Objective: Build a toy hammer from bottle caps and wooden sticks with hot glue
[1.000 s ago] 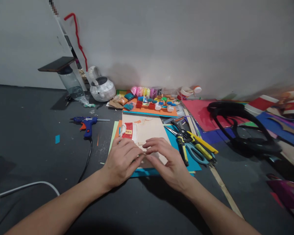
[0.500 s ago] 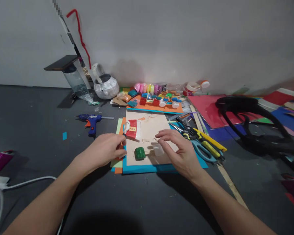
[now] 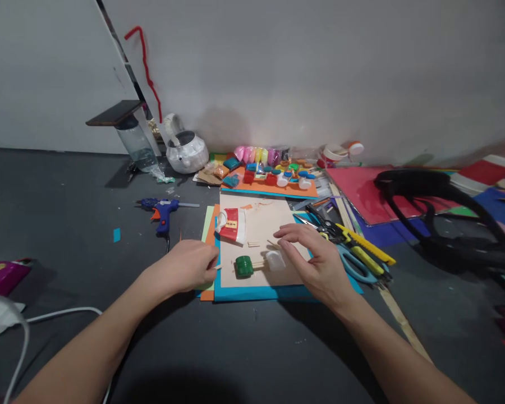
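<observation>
I see my left hand (image 3: 189, 264) pinching a pale stick (image 3: 218, 267) — green cylinder (image 3: 244, 266) to its right, white piece (image 3: 275, 261) near my right hand (image 3: 313, 261).

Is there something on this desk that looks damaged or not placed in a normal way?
Yes. The red-and-white paper cup lies on the cream sheet, looking crushed or cut instead of round. A dark panel sits slanted atop the bottle, an unusual lid, though the lens may exaggerate its tilt.

A silvery pot (image 3: 190, 156) stands beside a clear jar (image 3: 137, 147).
</observation>
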Action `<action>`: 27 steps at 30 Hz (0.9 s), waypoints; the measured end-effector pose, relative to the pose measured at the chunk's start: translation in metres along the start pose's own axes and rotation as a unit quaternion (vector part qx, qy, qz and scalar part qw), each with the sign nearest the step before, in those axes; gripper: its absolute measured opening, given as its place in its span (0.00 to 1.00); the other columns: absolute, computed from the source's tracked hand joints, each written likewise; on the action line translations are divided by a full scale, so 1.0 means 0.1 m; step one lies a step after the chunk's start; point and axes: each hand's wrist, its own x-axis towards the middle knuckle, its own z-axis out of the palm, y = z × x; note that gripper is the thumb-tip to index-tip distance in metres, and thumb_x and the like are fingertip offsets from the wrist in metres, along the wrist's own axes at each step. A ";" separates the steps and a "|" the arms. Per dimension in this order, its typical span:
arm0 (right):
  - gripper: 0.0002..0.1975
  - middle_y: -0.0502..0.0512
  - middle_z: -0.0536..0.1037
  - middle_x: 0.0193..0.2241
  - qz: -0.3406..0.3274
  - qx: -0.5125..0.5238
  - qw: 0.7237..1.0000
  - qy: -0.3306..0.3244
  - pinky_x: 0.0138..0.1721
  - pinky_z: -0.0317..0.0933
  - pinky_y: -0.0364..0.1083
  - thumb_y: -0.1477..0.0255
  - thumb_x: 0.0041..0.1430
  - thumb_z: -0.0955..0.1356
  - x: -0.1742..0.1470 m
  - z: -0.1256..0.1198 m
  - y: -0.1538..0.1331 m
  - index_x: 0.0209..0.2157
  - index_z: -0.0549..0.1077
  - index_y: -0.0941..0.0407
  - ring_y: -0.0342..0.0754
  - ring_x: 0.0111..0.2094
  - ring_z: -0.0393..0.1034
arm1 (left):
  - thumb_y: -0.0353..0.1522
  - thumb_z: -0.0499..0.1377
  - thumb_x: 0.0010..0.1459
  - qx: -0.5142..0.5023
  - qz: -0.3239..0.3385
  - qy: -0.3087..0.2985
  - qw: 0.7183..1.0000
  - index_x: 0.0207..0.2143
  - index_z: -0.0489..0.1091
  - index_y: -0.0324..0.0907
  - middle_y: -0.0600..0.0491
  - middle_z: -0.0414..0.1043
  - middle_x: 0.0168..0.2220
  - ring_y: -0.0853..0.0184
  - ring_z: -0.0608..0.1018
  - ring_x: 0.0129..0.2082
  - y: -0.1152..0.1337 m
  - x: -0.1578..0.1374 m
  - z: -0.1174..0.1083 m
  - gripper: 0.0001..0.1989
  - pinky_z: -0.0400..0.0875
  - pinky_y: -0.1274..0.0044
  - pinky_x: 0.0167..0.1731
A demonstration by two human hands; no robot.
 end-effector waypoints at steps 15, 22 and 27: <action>0.04 0.54 0.77 0.38 0.011 0.013 1.000 -0.010 0.47 0.63 0.50 0.75 0.65 0.66 -0.01 0.00 -0.03 0.35 0.72 0.54 0.48 0.42 0.70 | 0.37 0.54 0.62 -0.297 0.060 0.162 0.939 0.30 0.68 0.42 0.56 0.70 0.28 0.71 0.67 0.25 0.08 0.02 -0.03 0.11 0.58 0.78 0.26; 0.09 0.54 0.76 0.44 0.000 0.112 0.985 -0.131 0.48 0.64 0.47 0.75 0.64 0.68 -0.04 0.08 -0.25 0.45 0.73 0.52 0.47 0.46 0.70 | 0.33 0.57 0.60 -0.445 0.135 0.158 0.871 0.34 0.71 0.41 0.55 0.73 0.33 0.69 0.73 0.34 0.32 0.05 0.13 0.05 0.65 0.79 0.34; 0.07 0.55 0.75 0.45 0.011 0.146 0.984 -0.102 0.48 0.65 0.46 0.76 0.63 0.68 -0.05 0.10 -0.28 0.42 0.74 0.52 0.47 0.47 0.71 | 0.33 0.59 0.58 -0.570 0.120 0.109 0.805 0.33 0.70 0.40 0.54 0.72 0.32 0.70 0.73 0.33 0.37 0.10 0.24 0.05 0.68 0.78 0.35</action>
